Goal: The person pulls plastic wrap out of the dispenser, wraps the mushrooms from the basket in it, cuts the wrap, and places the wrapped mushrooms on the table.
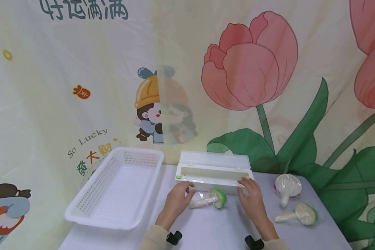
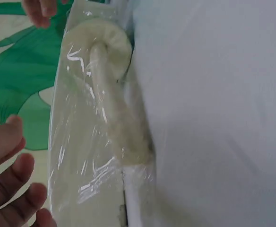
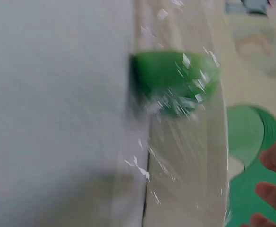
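A mushroom-shaped piece with a green cap (image 1: 220, 198) and pale stem, wrapped in clear plastic, lies on the table between my two hands. In the left wrist view its pale stem (image 2: 112, 109) and the cap's underside show through the wrap; the right wrist view shows the green cap (image 3: 171, 78), blurred. My left hand (image 1: 177, 198) is beside the stem end, fingers loosely bent, holding nothing. My right hand (image 1: 252, 198) is at the front right corner of a long white box (image 1: 203, 185), its fingers spread and relaxed. The box's lid (image 1: 214, 159) stands raised at the back.
A white perforated basket (image 1: 137, 217) stands at the left. Two more plastic-wrapped mushroom-shaped pieces lie at the right, one round side up (image 1: 288, 185), one with a green edge (image 1: 304, 213). A printed cloth (image 1: 181, 41) hangs behind the white table (image 1: 206, 232).
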`<state>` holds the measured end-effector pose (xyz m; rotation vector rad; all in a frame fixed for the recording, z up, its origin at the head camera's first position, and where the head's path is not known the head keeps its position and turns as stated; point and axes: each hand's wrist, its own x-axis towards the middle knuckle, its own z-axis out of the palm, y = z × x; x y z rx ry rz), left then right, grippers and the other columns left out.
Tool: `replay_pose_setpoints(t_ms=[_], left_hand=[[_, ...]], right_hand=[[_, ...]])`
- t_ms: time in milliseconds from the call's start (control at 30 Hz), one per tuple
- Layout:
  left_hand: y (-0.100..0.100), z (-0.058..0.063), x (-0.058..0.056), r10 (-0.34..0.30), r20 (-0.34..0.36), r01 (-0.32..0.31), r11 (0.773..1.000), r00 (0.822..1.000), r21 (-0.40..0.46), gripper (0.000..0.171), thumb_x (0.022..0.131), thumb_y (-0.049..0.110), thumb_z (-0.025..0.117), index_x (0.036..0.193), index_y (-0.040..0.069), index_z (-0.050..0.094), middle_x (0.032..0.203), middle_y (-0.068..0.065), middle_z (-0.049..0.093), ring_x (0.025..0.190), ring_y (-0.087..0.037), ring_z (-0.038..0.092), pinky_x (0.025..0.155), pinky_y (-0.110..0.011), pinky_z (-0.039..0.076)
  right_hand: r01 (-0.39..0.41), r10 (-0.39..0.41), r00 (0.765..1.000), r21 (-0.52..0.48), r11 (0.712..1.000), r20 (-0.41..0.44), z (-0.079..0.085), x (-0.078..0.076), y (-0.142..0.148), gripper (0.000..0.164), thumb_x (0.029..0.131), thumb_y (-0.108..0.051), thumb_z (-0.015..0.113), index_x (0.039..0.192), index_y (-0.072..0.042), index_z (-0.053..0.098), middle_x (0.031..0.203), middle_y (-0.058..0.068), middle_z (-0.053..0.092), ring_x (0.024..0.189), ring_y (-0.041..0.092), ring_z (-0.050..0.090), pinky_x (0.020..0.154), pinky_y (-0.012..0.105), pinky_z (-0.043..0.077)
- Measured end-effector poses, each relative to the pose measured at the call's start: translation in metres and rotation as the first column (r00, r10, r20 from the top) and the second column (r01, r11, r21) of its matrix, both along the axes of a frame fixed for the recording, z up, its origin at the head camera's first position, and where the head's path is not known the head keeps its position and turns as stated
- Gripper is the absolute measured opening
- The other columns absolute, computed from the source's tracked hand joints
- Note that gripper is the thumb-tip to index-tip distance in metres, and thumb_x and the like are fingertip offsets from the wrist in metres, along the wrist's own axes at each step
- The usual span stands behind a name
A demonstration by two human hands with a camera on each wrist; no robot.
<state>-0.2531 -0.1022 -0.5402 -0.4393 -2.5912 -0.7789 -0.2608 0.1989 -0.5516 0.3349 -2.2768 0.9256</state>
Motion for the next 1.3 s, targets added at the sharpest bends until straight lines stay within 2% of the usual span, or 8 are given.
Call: replay_pose_setpoints(t_ms=[100,233,400,500,600,733,1000,1300], left_hand=[[0.011,-0.008,0.004,-0.109,0.046,0.111,0.992,0.993,-0.057,0.022,0.091,0.033,0.078,0.109,0.020,0.073,0.092,0.007,0.068,0.084,-0.009,0.061,0.070,-0.026,0.051],[0.018,-0.019,0.004,-0.154,0.113,0.169,0.975,0.982,-0.147,0.031,0.085,0.035,0.083,0.111,0.022,0.074,0.102,0.005,0.072,0.095,-0.013,0.066,0.079,-0.033,0.054],[0.020,-0.031,0.006,-0.158,0.183,0.193,0.961,0.970,-0.196,0.047,0.078,0.030,0.088,0.121,0.022,0.072,0.116,0.003,0.074,0.104,-0.018,0.068,0.084,-0.037,0.055],[0.019,-0.035,0.007,-0.145,0.194,0.185,0.961,0.970,-0.207,0.053,0.076,0.025,0.089,0.125,0.022,0.070,0.116,0.002,0.075,0.101,-0.018,0.069,0.081,-0.037,0.055],[0.018,-0.038,0.010,-0.143,0.226,0.187,0.964,0.964,-0.187,0.057,0.077,0.021,0.089,0.129,0.022,0.068,0.109,0.004,0.075,0.095,-0.013,0.068,0.078,-0.035,0.055],[0.013,-0.038,0.016,-0.151,0.269,0.194,0.971,0.951,-0.140,0.057,0.078,0.017,0.088,0.130,0.020,0.067,0.098,0.009,0.072,0.085,-0.004,0.062,0.074,-0.029,0.054],[-0.002,-0.038,0.029,-0.207,0.233,0.236,0.966,0.950,-0.106,0.033,0.079,0.009,0.084,0.110,0.016,0.073,0.094,0.008,0.071,0.081,-0.001,0.057,0.074,-0.027,0.053],[-0.013,-0.033,0.033,-0.314,0.367,0.342,0.940,0.876,-0.013,0.039,0.074,-0.007,0.080,0.107,0.013,0.077,0.100,0.006,0.077,0.089,-0.003,0.065,0.080,-0.025,0.056]], right_hand=[[-0.026,0.029,0.999,0.075,0.997,-0.036,-0.004,0.008,-0.017,0.029,0.081,0.007,0.078,0.109,0.002,0.074,0.120,0.023,0.071,0.118,0.047,0.062,0.102,0.061,0.048],[-0.050,0.033,0.984,0.090,0.995,0.174,-0.014,0.018,-0.030,0.034,0.082,0.004,0.078,0.115,-0.004,0.073,0.124,0.014,0.070,0.119,0.035,0.065,0.098,0.053,0.054],[-0.091,0.065,0.883,0.033,0.995,0.464,-0.023,0.020,-0.038,0.049,0.086,0.003,0.072,0.134,-0.004,0.062,0.132,0.014,0.066,0.117,0.032,0.066,0.095,0.049,0.056],[-0.117,0.087,0.836,0.022,0.993,0.541,-0.025,0.018,-0.039,0.058,0.087,0.002,0.071,0.142,-0.004,0.054,0.132,0.016,0.066,0.108,0.026,0.068,0.087,0.041,0.059],[-0.115,0.089,0.832,0.014,0.993,0.547,-0.025,0.017,-0.038,0.062,0.085,0.005,0.071,0.143,-0.004,0.053,0.124,0.016,0.070,0.094,0.017,0.068,0.076,0.032,0.058],[-0.116,0.086,0.847,0.023,0.993,0.525,-0.023,0.018,-0.035,0.057,0.083,0.008,0.072,0.137,-0.003,0.058,0.113,0.013,0.072,0.081,0.010,0.061,0.065,0.025,0.052],[-0.153,0.111,0.862,0.046,0.987,0.495,-0.021,0.027,-0.027,0.047,0.080,0.011,0.072,0.124,-0.005,0.068,0.106,0.006,0.073,0.084,0.011,0.061,0.065,0.023,0.051],[-0.246,0.181,0.822,0.050,0.968,0.539,-0.018,0.040,-0.021,0.053,0.076,0.014,0.063,0.126,-0.004,0.066,0.113,0.011,0.073,0.080,0.014,0.058,0.063,0.022,0.047]])
